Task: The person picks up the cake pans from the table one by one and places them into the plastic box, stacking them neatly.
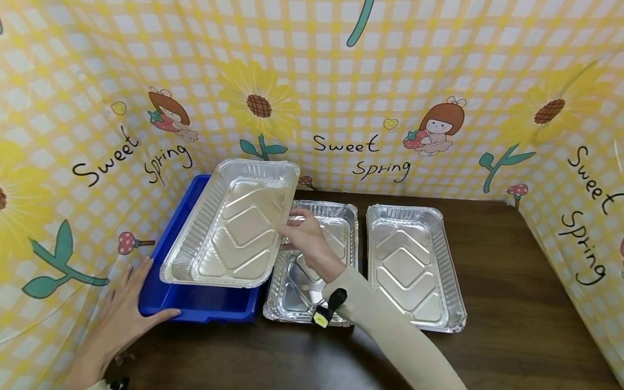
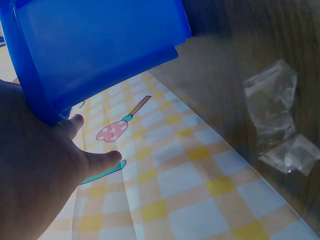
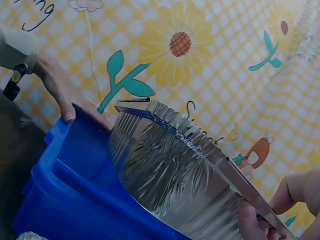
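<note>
A silver foil tray [image 1: 239, 227] hangs tilted over a blue plastic bin [image 1: 205, 314], overlapping most of its opening. My right hand [image 1: 312, 244] pinches the tray's right rim, with the thumb and fingers on either side of it in the right wrist view. Crinkled foil at the tray's end [image 3: 170, 150] faces the right wrist camera. My left hand [image 1: 122, 314] rests against the bin's front left corner, fingers fairly straight along the outer side and thumb over the front rim. From the left wrist, the bin's wall [image 2: 100, 45] stands above that hand [image 2: 40, 160].
Another foil tray [image 1: 336, 227] sits on the dark wooden table [image 1: 507, 281] right of the bin, under my right forearm. A further foil tray [image 1: 409, 265] lies beside it. Crumpled clear plastic [image 2: 272, 110] lies on the table. A yellow checkered cloth [image 1: 312, 97] surrounds the table's sides.
</note>
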### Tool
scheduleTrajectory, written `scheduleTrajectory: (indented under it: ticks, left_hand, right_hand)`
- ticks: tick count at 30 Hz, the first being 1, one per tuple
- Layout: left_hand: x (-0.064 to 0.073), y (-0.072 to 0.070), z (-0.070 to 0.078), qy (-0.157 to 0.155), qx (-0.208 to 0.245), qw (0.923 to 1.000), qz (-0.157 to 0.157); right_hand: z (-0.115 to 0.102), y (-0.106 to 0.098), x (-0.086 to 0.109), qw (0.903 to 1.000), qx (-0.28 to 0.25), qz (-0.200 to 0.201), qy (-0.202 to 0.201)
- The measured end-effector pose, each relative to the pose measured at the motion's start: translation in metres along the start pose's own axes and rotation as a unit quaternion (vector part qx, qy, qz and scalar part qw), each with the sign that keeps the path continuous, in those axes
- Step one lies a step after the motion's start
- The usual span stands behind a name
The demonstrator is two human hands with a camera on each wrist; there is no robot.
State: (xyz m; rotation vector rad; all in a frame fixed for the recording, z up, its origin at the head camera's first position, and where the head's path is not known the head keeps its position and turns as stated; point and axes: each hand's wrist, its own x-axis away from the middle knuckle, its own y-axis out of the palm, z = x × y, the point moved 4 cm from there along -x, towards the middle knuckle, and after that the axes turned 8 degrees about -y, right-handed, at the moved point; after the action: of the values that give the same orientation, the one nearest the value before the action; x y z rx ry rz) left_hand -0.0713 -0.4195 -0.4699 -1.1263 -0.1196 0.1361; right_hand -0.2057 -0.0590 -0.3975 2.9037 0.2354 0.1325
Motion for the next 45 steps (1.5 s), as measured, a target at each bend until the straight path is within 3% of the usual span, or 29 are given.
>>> scheduleTrajectory:
  ticks: [13, 36, 45]
  left_hand:
    - [-0.001, -0.001, -0.002, 0.011, 0.002, 0.9999, 0.0]
    - [0.0, 0.001, -0.004, 0.019, 0.007, 0.9998, -0.008]
    - [0.0, 0.0, -0.002, 0.02, 0.01, 0.9997, -0.012]
  right_hand:
    - [0.026, 0.023, -0.002, 0.9999, 0.013, 0.004, -0.001]
    - [0.041, 0.061, 0.002, 0.9976, 0.069, 0.006, -0.003]
    - [0.047, 0.062, -0.004, 0.993, 0.117, 0.019, -0.002]
